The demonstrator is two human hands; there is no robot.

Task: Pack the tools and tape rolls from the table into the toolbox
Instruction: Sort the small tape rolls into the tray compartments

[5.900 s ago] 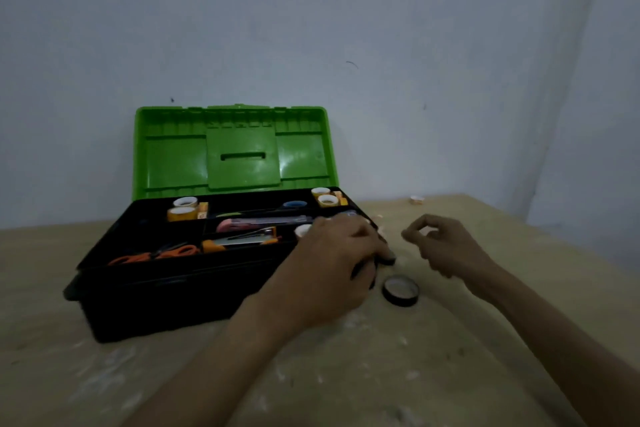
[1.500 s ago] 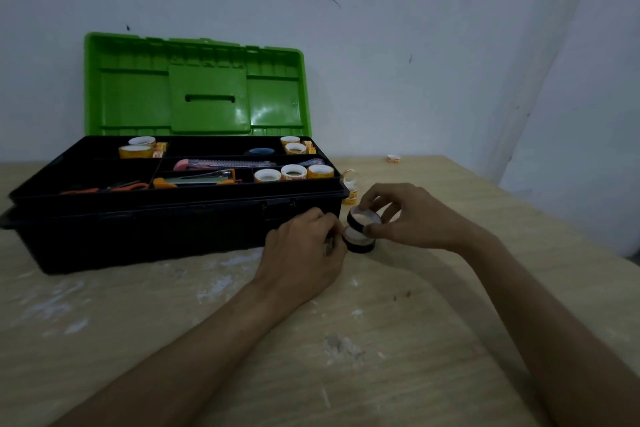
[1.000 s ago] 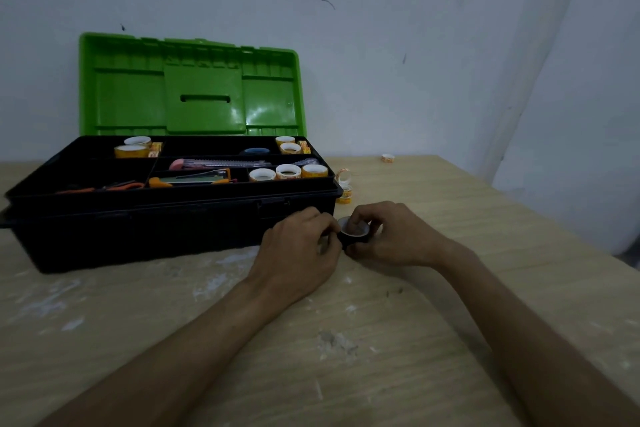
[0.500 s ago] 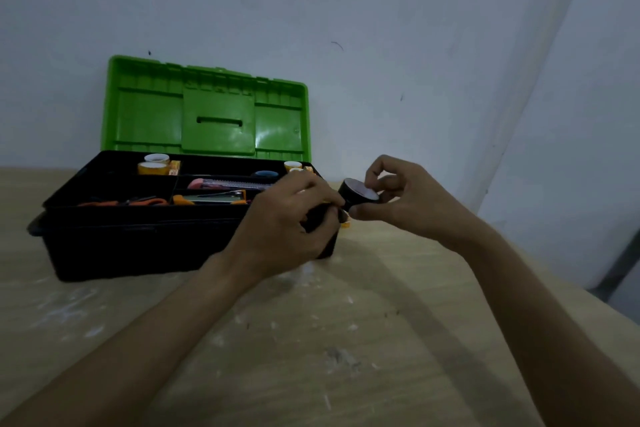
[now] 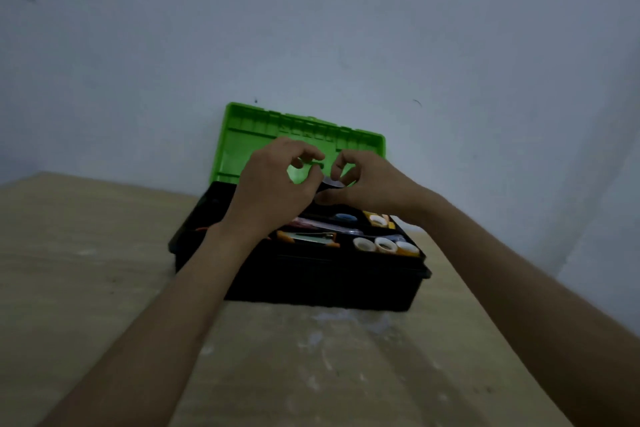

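- Centre frame: the left hand (image 5: 277,191) and right hand (image 5: 369,184), fingers curled, pinch a black tape roll (image 5: 330,185) above the toolbox (image 5: 311,288).
- Small rolls (image 5: 384,245) already lie inside; this one seems among the last.

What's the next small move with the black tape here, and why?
Probably lower the black tape straight down into the toolbox tray. The left hand and right hand both pinch it above the open box, in front of the green lid, so nothing stands between it and the compartments below.
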